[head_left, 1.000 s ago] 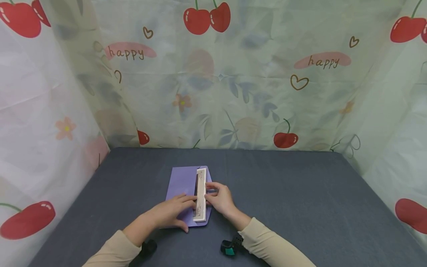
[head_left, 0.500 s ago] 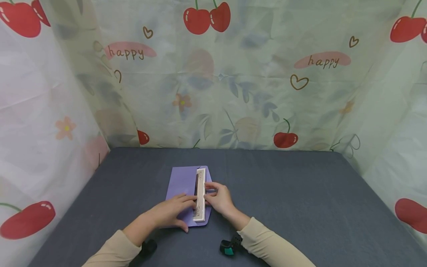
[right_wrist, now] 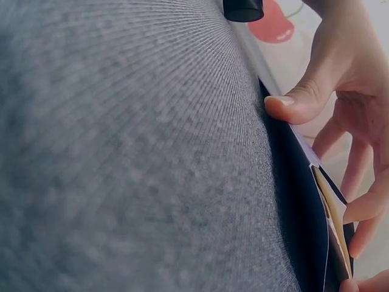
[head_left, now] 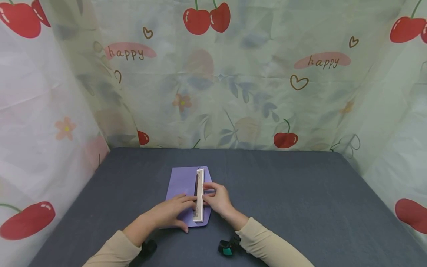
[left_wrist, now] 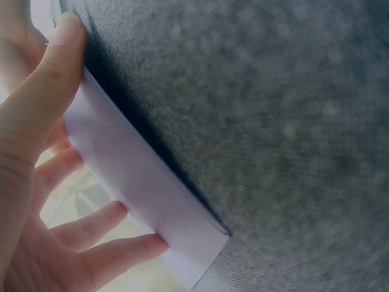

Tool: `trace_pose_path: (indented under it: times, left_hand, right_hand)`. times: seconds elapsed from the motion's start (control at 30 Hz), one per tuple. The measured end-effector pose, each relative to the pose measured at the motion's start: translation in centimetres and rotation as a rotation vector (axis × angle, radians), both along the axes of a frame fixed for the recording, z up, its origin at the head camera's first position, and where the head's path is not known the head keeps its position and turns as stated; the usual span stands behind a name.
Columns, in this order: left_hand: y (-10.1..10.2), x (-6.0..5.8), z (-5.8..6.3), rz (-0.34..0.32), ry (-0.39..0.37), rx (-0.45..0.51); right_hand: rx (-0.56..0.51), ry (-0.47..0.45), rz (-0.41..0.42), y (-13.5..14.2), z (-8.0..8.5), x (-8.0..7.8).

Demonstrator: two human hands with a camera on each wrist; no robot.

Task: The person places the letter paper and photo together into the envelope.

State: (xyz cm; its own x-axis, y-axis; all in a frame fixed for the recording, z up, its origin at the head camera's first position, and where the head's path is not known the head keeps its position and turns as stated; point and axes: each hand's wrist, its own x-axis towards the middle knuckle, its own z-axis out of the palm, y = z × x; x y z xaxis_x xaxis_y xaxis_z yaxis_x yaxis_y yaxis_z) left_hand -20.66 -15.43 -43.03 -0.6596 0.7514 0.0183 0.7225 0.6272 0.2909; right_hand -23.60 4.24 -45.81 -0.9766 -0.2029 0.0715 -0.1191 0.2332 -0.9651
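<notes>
A purple envelope (head_left: 182,180) lies on the table, its flap (head_left: 207,213) spread out to the right. Out of its opening sticks a narrow strip of a pale, patterned card (head_left: 199,187); the rest of the card is hidden inside. My left hand (head_left: 172,210) rests on the envelope, fingers extended toward the opening and thumb at the near edge. In the left wrist view, three fingertips touch the pale purple envelope (left_wrist: 152,182). My right hand (head_left: 219,200) pinches the card's right edge. The right wrist view shows the opening gaping near the left hand (right_wrist: 358,79).
A dark grey cloth covers the table (head_left: 283,200). Curtains printed with cherries (head_left: 285,140) stand behind it and at both sides. A black wrist device (head_left: 228,247) sits under the right wrist, and another black device (head_left: 149,247) under the left.
My right hand has moved slightly left with the card, and a narrower strip of it shows outside the envelope. The left hand and the envelope have stayed in place.
</notes>
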Motion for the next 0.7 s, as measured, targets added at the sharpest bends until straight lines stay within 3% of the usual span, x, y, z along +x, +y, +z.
trace_pose_path:
  times: [0.33, 0.7]
  left_hand:
    - [0.02, 0.06, 0.27, 0.007, -0.030, 0.001]
    - [-0.05, -0.05, 0.17, 0.001, -0.035, 0.002]
  right_hand:
    - [-0.032, 0.016, 0.032, -0.27, 0.05, -0.05]
    - [-0.033, -0.014, 0.014, -0.44, 0.00, -0.02]
